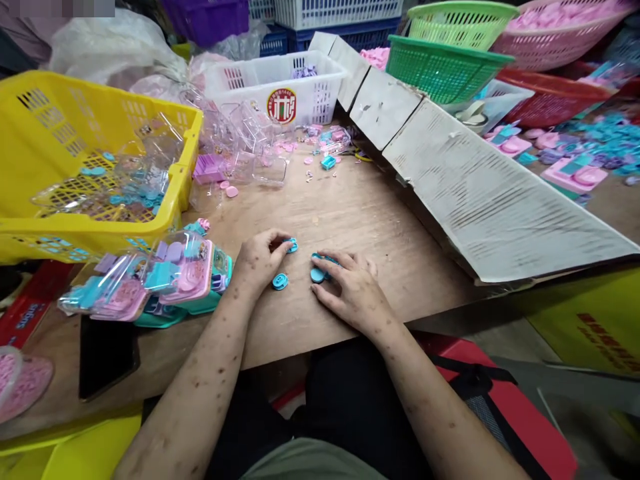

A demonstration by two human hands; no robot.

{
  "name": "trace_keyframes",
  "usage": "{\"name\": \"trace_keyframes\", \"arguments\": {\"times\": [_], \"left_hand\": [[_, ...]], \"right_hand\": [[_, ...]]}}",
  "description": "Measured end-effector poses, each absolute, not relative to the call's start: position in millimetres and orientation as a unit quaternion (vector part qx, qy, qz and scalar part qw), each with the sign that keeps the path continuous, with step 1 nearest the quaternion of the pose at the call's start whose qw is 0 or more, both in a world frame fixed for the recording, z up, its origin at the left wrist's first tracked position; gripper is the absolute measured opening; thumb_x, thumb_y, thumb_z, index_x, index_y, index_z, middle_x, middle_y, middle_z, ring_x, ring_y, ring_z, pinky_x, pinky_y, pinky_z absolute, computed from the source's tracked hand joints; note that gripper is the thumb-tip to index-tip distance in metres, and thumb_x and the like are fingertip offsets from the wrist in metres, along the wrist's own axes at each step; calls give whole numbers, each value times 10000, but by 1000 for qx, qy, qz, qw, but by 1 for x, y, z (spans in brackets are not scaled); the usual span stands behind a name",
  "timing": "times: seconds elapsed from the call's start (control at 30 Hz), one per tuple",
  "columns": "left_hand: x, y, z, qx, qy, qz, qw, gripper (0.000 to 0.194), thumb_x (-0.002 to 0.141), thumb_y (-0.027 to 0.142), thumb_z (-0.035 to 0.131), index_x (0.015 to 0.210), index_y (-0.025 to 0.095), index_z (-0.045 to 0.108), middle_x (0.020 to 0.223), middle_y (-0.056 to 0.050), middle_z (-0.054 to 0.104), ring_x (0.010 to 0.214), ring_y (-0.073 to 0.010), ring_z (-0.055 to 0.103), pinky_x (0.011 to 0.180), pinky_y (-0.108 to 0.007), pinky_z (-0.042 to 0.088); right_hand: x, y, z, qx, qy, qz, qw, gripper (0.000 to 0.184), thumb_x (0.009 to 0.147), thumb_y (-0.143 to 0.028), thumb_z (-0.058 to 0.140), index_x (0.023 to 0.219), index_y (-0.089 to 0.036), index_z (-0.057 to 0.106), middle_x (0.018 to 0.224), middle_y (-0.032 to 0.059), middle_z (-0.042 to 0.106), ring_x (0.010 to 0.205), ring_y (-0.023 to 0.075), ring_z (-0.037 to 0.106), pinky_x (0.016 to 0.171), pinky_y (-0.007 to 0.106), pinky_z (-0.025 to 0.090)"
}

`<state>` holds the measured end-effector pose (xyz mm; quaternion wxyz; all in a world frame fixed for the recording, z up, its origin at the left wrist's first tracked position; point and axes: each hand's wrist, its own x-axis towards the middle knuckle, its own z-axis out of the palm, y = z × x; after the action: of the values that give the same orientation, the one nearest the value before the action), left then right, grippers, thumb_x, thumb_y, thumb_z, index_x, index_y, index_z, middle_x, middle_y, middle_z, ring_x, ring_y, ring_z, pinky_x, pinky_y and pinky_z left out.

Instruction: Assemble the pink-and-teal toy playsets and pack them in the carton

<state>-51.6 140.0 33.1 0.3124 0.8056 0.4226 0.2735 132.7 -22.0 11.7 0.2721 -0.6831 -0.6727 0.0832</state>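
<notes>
My left hand (259, 257) pinches a small round blue plastic piece (292, 245) between thumb and fingers, just above or on the wooden tabletop. Below those fingertips lies another round blue piece (281, 282) with a raised rim and a marking inside. My right hand (350, 283) rests on the table with its fingers apart, over a small group of blue discs (317, 275). Its index finger lies over some of them, and the thumb is beside them. How many discs sit beneath the fingers is hidden.
A yellow basket (95, 227) with clear plastic covers stands at left, with packed toy sets (185, 273) before it. A dark phone (107, 357) lies below them. A white cardboard barrier (450, 180) slants along the right. A white basket (270, 83) stands behind scattered pink and blue parts.
</notes>
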Motion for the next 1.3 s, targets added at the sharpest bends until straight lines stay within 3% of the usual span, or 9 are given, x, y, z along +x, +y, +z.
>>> {"name": "trace_keyframes", "arguments": {"times": [0.5, 0.77, 0.83, 0.97, 1.1, 1.17, 1.3], "left_hand": [[-54, 141, 28, 796, 408, 282, 346, 125, 945, 298, 800, 1023, 213, 850, 1026, -42, 879, 963, -242, 820, 901, -355, 627], [-51, 146, 27, 859, 394, 218, 245, 19, 936, 217, 794, 929, 214, 776, 1033, -66, 844, 990, -270, 781, 930, -406, 610], [-53, 144, 28, 870, 366, 232, 235, 30, 949, 217, 765, 974, 205, 756, 1129, -100, 820, 1082, -282, 762, 982, -426, 609], [-57, 131, 36, 903, 265, 286, 179, 234, 1042, 313, 712, 1248, 209, 744, 1445, -147, 735, 1381, -326, 638, 1203, -529, 481], [-54, 120, 41, 944, 186, 184, 200, 190, 1112, 287, 624, 1207, 269, 787, 1310, -59, 827, 1323, -309, 651, 1181, -537, 384], [-50, 119, 39, 952, 162, 136, 220, 213, 1113, 260, 624, 1231, 286, 799, 1336, -35, 831, 1339, -298, 658, 1170, -528, 355], [-45, 120, 38, 957, 169, 112, 208, 170, 1118, 310, 661, 1149, 284, 826, 1344, -40, 823, 1305, -307, 680, 1131, -519, 346]], "right_hand": [[134, -20, 9, -678, -662, 86, 308, 390, 1051, -288, 807, 1439, -299, 770, 1599, 73, 715, 1386, 410, 629, 1136, 702, 457], [135, -18, 6, -672, -651, 81, 344, 142, 1094, -280, 803, 1215, -341, 842, 1457, 14, 802, 1336, 358, 671, 1109, 641, 437], [135, -18, 8, -674, -649, 83, 343, 125, 1117, -274, 767, 1198, -332, 842, 1433, 20, 811, 1314, 350, 683, 1102, 631, 438], [137, -18, 8, -683, -645, 93, 330, 123, 1126, -258, 727, 1109, -303, 841, 1392, 33, 818, 1266, 345, 692, 1096, 626, 450], [139, -17, 4, -688, -632, 99, 343, 38, 1036, -260, 821, 1023, -295, 826, 1346, 36, 814, 1276, 363, 682, 1129, 636, 462], [140, -16, 3, -690, -620, 104, 359, 74, 992, -261, 845, 1035, -281, 787, 1284, 51, 816, 1246, 355, 699, 1140, 612, 489], [143, -16, 4, -674, -621, 101, 387, 35, 1045, -307, 715, 1027, -280, 703, 1150, 62, 812, 1161, 328, 736, 1102, 561, 545]]}}
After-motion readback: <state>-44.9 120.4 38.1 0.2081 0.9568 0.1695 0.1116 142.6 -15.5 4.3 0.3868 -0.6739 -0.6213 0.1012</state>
